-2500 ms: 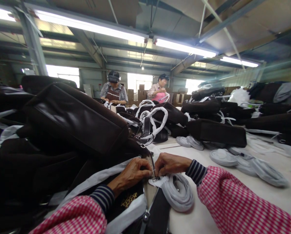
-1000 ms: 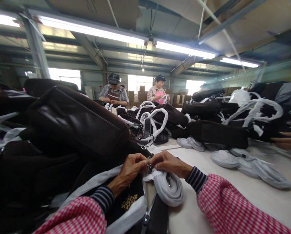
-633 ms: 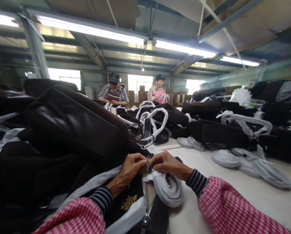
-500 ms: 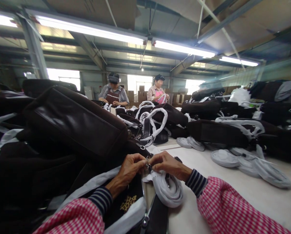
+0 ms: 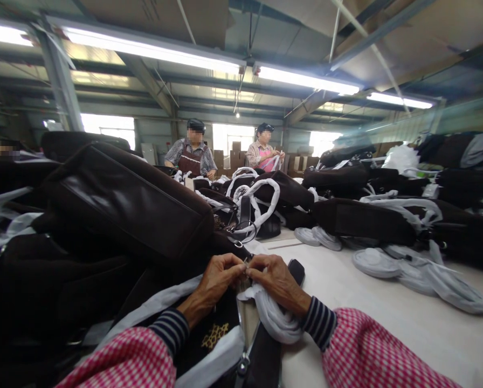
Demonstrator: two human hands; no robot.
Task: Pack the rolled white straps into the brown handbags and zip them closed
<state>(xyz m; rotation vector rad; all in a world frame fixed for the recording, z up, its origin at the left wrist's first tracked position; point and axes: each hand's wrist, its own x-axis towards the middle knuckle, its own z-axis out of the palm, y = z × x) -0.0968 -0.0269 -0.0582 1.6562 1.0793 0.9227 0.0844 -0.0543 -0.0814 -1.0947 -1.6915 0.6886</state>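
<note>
My left hand (image 5: 216, 282) and my right hand (image 5: 274, 280) meet fingertip to fingertip over a small metal clasp (image 5: 246, 267) at the edge of a dark brown bag (image 5: 221, 334) in front of me. Both hands are closed in a pinch on it. A coiled strap wrapped in white foam (image 5: 274, 318) hangs under my right wrist and rests on the table. White foam wrapping (image 5: 160, 302) runs across the bag below my left hand.
A large pile of dark brown bags (image 5: 124, 199) rises at my left. More bags (image 5: 363, 218) and foam-wrapped straps (image 5: 423, 269) lie on the white table (image 5: 387, 323) to the right. Two people (image 5: 193, 153) work at the far end.
My right hand has drawn closer to me and lifted the wrapped strap coil under its wrist. Another bag with white-wrapped handles was set down at the right. Someone's hand there has gone.
</note>
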